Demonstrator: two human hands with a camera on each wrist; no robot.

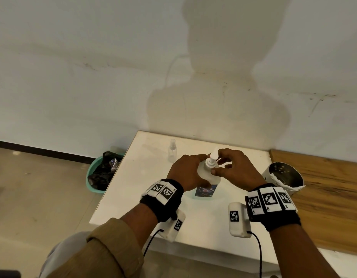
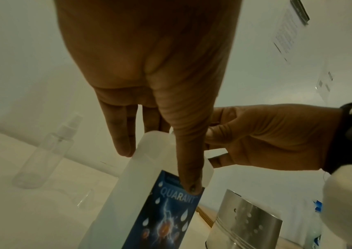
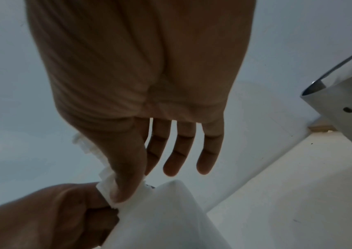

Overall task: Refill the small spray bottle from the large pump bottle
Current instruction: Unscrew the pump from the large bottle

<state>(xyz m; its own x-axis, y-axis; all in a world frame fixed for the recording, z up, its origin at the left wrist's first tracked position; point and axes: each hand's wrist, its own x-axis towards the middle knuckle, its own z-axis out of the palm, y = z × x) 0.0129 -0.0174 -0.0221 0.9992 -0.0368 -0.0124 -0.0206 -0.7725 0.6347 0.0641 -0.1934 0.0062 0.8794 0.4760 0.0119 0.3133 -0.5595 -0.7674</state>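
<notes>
The large pump bottle [image 1: 206,174], translucent white with a blue label, stands upright in the middle of the white table [image 1: 133,197]. My left hand [image 1: 186,169] grips its body, thumb on the label side [image 2: 192,182] and fingers behind. My right hand [image 1: 230,167] pinches the ribbed pump collar [image 3: 106,185] at the neck between thumb and forefinger, with its other fingers held straight. The pump head [image 1: 213,155] sticks up between both hands. The small clear spray bottle [image 1: 172,150] stands capped at the table's back left, apart from both hands.
A perforated steel cup [image 1: 284,175] stands at the table's right edge, next to a wooden board [image 1: 324,197]. A green basin [image 1: 97,175] holding a black bag sits on the floor to the left. The wall is close behind the table.
</notes>
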